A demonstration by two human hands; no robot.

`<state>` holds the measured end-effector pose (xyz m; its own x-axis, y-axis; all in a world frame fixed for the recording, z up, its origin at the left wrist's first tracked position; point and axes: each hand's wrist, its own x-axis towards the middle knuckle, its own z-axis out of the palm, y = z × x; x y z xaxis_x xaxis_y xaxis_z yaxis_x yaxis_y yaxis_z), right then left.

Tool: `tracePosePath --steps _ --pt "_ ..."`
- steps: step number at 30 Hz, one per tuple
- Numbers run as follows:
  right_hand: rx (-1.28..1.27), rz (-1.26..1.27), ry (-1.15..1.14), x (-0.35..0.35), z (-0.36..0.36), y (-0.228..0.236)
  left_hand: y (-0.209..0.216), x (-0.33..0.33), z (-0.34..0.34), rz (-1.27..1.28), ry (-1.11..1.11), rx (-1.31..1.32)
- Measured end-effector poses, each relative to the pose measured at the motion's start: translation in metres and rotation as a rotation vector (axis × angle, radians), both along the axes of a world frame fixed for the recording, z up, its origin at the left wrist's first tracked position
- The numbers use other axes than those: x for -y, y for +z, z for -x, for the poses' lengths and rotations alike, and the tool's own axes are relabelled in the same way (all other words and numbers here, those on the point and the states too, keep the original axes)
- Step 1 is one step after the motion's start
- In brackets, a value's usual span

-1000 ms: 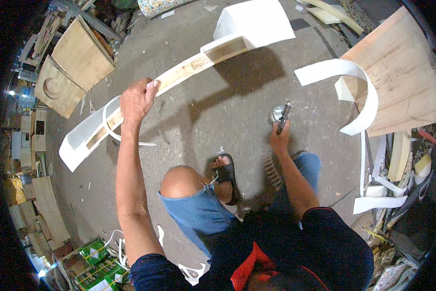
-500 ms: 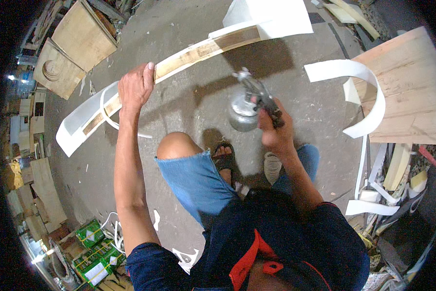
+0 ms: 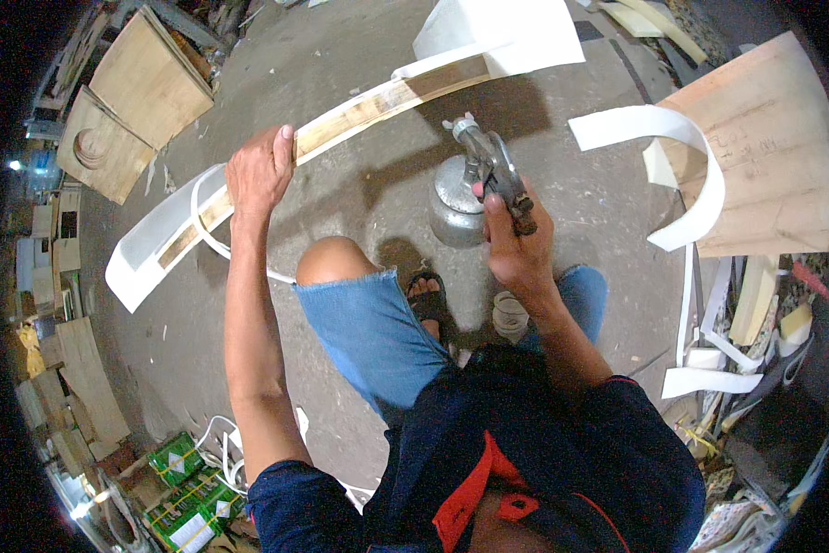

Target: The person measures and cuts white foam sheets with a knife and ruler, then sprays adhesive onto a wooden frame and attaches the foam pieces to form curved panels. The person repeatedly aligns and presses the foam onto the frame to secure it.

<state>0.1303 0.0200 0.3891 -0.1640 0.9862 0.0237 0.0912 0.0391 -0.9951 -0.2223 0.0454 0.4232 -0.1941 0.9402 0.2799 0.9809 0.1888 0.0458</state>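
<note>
My left hand (image 3: 260, 172) is closed around a long wooden board (image 3: 350, 118) edged with white sheet material, holding it at a slant above the floor. White sheet covers both ends of the board, with a wide white piece (image 3: 497, 35) at the far end. A thin white strip (image 3: 199, 205) loops round the board beside that hand. In my right hand (image 3: 522, 241) is a metal spray gun (image 3: 493, 166), gripped by its handle. The gun's round silver cup (image 3: 458, 205) hangs below, and its nozzle points toward the board without touching it.
A curved white strip (image 3: 717, 175) leans by a large plywood sheet (image 3: 769, 152) on the right. Offcuts (image 3: 755, 300) are heaped below it. Plywood panels (image 3: 147, 83) stand at the far left. Green packages (image 3: 176, 461) lie at the near left. My bent knee (image 3: 336, 261) is between the hands.
The spray gun was blurred by motion and now shows sharply, nearly in the same place. My left hand keeps its hold on the board. The whole view has shifted slightly.
</note>
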Motion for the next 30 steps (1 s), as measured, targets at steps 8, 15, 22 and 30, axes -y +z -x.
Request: tracePosePath --steps 8,15,22,30 --pt "0.025 -0.086 0.1 -0.004 -0.007 0.015 -0.001 0.003 -0.003 0.021 -0.01 -0.003" --pt "0.009 0.084 -0.027 0.001 -0.015 0.006 -0.005 0.003 -0.001 -0.001 -0.024 -0.006" --pt "0.097 -0.097 -0.287 -0.002 -0.031 -0.111 -0.009 0.005 0.0 0.005 -0.043 0.014" --pt "0.257 -0.014 -0.499 -0.042 -0.041 -0.235 -0.005 0.006 -0.007 -0.1 -0.175 0.112"
